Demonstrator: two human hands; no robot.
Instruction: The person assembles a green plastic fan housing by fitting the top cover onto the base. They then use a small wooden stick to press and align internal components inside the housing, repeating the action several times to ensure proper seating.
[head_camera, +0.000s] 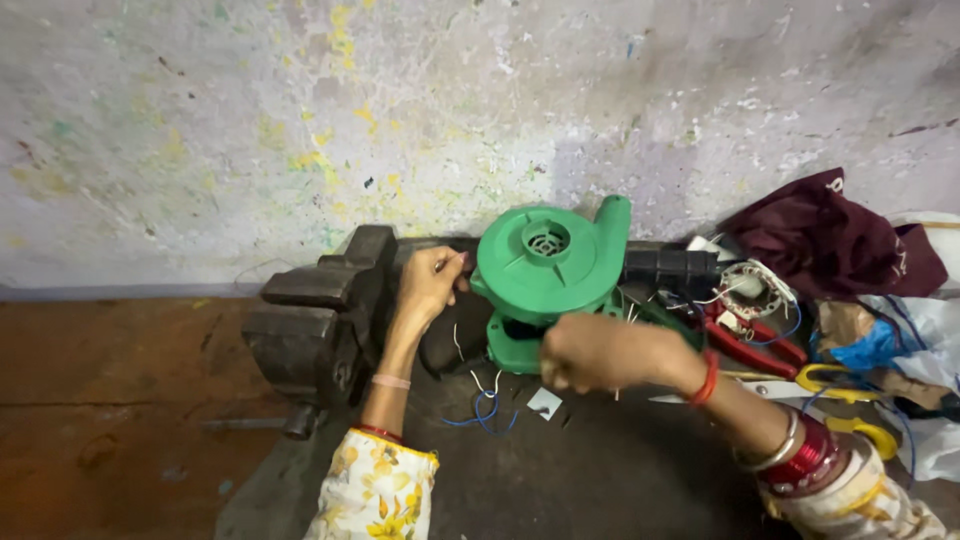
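Head view | left hand (428, 285) fingers pinch thin wire | right hand (592, 352) closed, perhaps gripping green blower (545, 275)

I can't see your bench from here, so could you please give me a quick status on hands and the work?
Left hand pinching thin wire beside green blower housing. Right hand closed at housing's lower front edge. Bench vise at left; red pliers, scissors at right.
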